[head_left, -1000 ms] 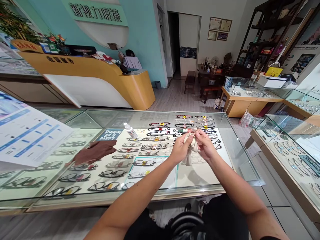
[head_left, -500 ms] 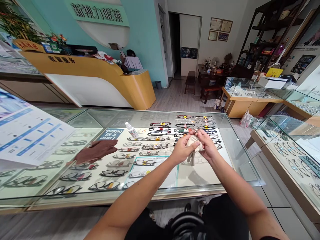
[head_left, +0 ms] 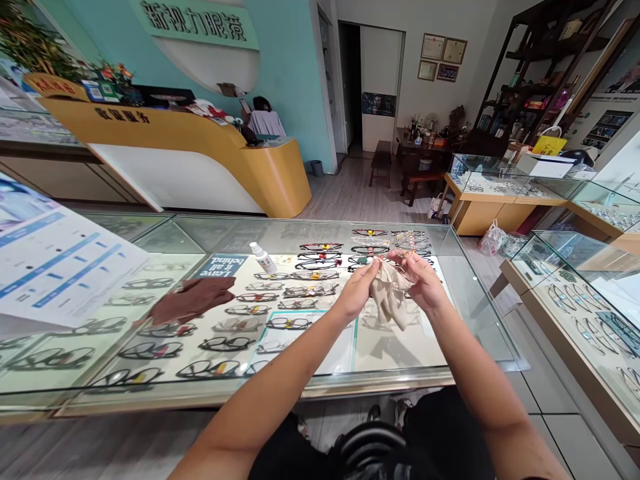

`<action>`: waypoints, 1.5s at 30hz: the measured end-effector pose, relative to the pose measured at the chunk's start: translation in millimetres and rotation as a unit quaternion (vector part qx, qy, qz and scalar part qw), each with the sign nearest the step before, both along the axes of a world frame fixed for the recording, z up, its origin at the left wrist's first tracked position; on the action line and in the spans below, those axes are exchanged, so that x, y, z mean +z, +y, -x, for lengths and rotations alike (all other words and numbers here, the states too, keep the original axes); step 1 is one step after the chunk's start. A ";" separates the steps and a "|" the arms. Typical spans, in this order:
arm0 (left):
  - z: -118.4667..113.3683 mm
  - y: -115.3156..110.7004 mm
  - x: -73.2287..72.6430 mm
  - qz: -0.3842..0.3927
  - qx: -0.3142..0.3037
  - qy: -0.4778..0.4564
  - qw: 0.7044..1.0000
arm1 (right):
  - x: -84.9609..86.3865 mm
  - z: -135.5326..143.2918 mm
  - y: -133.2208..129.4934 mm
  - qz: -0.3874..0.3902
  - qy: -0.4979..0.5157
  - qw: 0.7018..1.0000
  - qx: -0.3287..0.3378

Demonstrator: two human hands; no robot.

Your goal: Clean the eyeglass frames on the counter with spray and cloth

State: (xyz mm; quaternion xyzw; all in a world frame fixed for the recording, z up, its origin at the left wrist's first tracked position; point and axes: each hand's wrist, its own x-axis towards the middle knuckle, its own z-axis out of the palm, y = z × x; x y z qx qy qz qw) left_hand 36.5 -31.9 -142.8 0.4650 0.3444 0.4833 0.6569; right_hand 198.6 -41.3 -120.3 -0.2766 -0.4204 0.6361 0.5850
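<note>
A pale beige cloth [head_left: 389,297] hangs between my two hands above the glass display counter [head_left: 320,383]. My left hand [head_left: 359,288] is closed on the cloth's left edge. My right hand [head_left: 423,279] has its fingers bent at the cloth's upper right, around something small and thin that I cannot make out clearly. To the left, a white spray bottle [head_left: 263,259] stands on the glass, and a brown cloth [head_left: 193,300] lies crumpled. Rows of eyeglasses [head_left: 227,343] show inside the case under the glass.
A printed white and blue card [head_left: 65,260] stands at the far left of the counter. Another glass case [head_left: 590,300] is on the right. Beyond are a yellow and white reception desk [head_left: 200,153] and a wooden bench [head_left: 381,160].
The beige cloth was bunched between my hands and now hangs more open and lower. My left hand has moved slightly left, away from my right hand, whose fingers have spread somewhat.
</note>
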 end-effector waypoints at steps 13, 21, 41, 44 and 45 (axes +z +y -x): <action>13.0 15.6 2.9 0.029 0.023 -0.054 0.998 | 4.7 -12.5 2.8 -0.042 -0.150 0.986 0.058; 11.8 16.4 6.7 0.011 0.057 -0.050 0.997 | -1.7 -19.7 9.8 -0.039 -0.178 0.982 0.042; 14.3 19.1 7.9 -0.028 0.088 -0.008 0.996 | -1.7 -13.9 9.1 -0.029 -0.228 0.969 0.087; 15.7 17.8 12.5 -0.027 0.076 0.008 0.997 | -2.9 -12.1 8.4 -0.024 -0.209 0.973 0.094; 16.4 17.5 14.1 -0.024 0.069 0.009 0.997 | -3.5 -11.5 8.3 -0.019 -0.201 0.975 0.094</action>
